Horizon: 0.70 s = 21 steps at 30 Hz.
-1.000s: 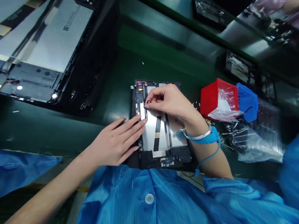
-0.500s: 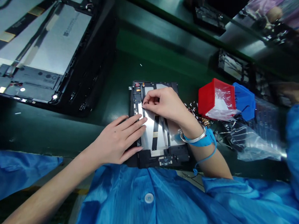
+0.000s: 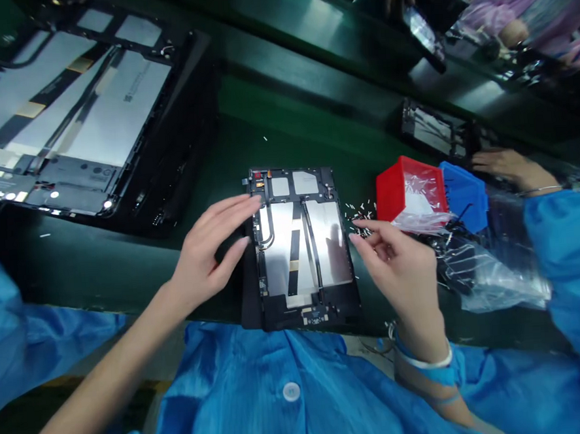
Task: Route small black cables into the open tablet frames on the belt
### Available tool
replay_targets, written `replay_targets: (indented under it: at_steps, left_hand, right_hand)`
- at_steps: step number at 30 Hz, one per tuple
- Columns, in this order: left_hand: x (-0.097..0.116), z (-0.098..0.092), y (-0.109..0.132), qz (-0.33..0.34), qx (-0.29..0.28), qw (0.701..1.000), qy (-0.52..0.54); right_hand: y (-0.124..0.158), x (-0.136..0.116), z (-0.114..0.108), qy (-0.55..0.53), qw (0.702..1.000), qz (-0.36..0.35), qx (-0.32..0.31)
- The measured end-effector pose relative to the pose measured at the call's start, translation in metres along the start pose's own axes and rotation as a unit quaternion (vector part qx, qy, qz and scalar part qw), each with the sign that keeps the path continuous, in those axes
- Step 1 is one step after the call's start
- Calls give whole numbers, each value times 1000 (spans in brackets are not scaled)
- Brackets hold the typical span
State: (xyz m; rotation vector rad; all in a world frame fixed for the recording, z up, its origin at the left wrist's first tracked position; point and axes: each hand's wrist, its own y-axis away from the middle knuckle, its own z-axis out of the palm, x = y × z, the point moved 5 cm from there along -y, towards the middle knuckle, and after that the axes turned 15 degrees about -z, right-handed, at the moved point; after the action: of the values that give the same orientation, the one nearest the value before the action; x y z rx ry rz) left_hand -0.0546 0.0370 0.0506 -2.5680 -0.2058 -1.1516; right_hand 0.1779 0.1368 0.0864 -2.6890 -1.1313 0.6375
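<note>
We're watching our left hand (image 3: 206, 255) spread open just beside the open tablet housing (image 3: 299, 249) on the green table (image 3: 208, 156), and our right hand (image 3: 396, 269) at its right, fingertips (image 3: 354, 225) pinched close near scattered silver bits (image 3: 361, 219), holding anything we can't tell.

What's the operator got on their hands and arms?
The left hand and right hand are ungloved and the forearms uncovered; the arms come from a shiny blue smock with a round white button. The right wrist wears a thin silver bangle and a blue wrist strap trailing a thin blue cord. The left wrist shows neither.
</note>
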Motion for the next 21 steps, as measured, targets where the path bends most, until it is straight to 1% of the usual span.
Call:
replay_targets:
  at_steps: [2,3,5,7,8,10,12,13,15,16,18,19,20,21]
  left_hand:
    - [0,0,23,-74,57,996,-2]
    - [1,5,36,-107,59,992,-22]
    - [5,17,59,-143,20,988,-47]
    - [9,21,74,-170,-11,985,-30]
    - [11,19,77,-184,-17,983,-9]
    - [15,10,75,-211,-16,977,39]
    - [18,-2,65,-254,-8,962,98]
    - [19,-6,58,-283,-2,950,131]
    - [21,-10,39,-330,22,924,191]
    - [23,-10,27,-340,35,914,217]
    - [25,-4,-5,-327,59,907,261]
    - [24,2,-24,-313,61,906,278]
    - [20,10,-47,-300,64,903,300]
    - [12,18,-71,-289,66,904,308]
  right_hand:
    - [20,9,12,9,998,41,-52]
    - [28,11,20,-2,995,57,-83]
    - [40,9,35,-38,988,83,-125]
    - [45,0,42,-65,985,102,-124]
    - [45,-4,43,-76,984,111,-114]
    - [41,-14,44,-118,981,123,-92]
    - [33,-20,44,-194,969,135,-74]
    - [28,-21,44,-236,959,141,-61]
    - [20,-18,41,-322,935,150,-20]
    - [17,-15,40,-364,919,152,3]
    - [17,-6,37,-442,883,148,47]
    - [20,0,35,-468,869,147,70]
    - [25,6,33,-477,861,148,94]
    - [32,12,31,-469,862,152,116]
